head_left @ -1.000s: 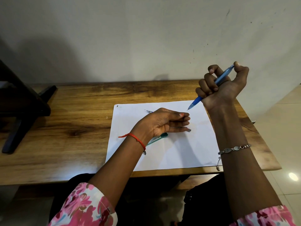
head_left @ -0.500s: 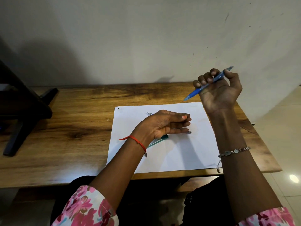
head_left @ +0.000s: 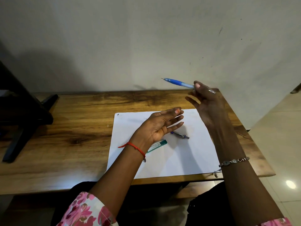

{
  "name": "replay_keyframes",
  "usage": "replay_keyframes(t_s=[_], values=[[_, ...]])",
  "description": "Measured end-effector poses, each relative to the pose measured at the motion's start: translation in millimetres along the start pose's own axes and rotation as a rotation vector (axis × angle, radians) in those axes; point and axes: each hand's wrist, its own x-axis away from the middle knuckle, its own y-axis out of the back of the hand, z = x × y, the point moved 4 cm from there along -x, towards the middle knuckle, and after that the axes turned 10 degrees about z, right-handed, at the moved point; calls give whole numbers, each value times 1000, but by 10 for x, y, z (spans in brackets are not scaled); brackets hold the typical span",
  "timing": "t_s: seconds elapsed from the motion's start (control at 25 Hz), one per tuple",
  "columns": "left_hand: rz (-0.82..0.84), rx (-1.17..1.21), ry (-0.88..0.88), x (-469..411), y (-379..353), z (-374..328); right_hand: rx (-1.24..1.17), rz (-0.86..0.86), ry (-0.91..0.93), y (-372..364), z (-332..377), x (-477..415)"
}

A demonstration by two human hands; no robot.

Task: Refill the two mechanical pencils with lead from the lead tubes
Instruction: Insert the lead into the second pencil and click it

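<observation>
the blue pencil (head_left: 179, 82) is up in the air over the far right part of the table (head_left: 73, 128). it lies nearly level, its metal tip pointing left, and its clear rear end shows past the right side of the hand. the right hand (head_left: 207, 103) pinches the barrel between thumb and a fingertip; its other fingers spread loose below and touch nothing.

the left hand (head_left: 162, 126) is wide open, palm turned toward the right hand, fingers straight and a little apart, holding nothing. it is over the paper (head_left: 179, 160); whether it touches the sheet cannot be told.

the second pencil (head_left: 180, 135) lies on the paper just near of the left fingers, a metal end pointing right, the rest hidden by the hand. the lead tube (head_left: 158, 145), green, lies on the paper beside the left wrist and is partly covered by it. what is in it cannot be told.

a red thread (head_left: 133, 146) circles the left wrist and a bracelet (head_left: 234, 160) the right. a floral sleeve (head_left: 86, 209) shows at the near edge. a black stand (head_left: 24, 115) sits at the table's left end, and a pale wall (head_left: 146, 38) rises behind.
</observation>
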Motion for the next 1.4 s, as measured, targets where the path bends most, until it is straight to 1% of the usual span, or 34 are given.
replay_keyframes(t_s=[0.16, 0.2, 0.28, 0.36, 0.48, 0.68, 0.76, 0.96, 1.16, 1.28, 1.4], values=[[-84, -129, 7, 60, 107, -76, 552, 8, -95, 102, 66, 96], [-114, -194, 4, 76, 150, -102, 636, 10, -114, 122, 63, 121], [-172, -337, -9, 115, 230, -161, 722, 30, -167, 148, 29, 167], [-236, -425, -29, 156, 303, -231, 753, 40, -234, 181, -32, 201], [-347, -493, -81, 221, 420, -377, 741, 34, -302, 199, -145, 232], [-473, -474, -166, 263, 573, -533, 737, 12, -338, 182, -292, 243], [-488, -474, -175, 257, 586, -539, 773, 14, -349, 180, -329, 232], [-499, -488, -185, 240, 572, -528, 983, 21, -396, 196, -385, 190], [-491, -506, -206, 262, 487, -526, 1061, 45, -410, 198, -303, 192], [-498, -516, -180, 253, 500, -476, 1124, 46, -399, 187, -365, 183], [-498, -544, -174, 227, 512, -433, 1120, 33, -390, 177, -422, 168]])
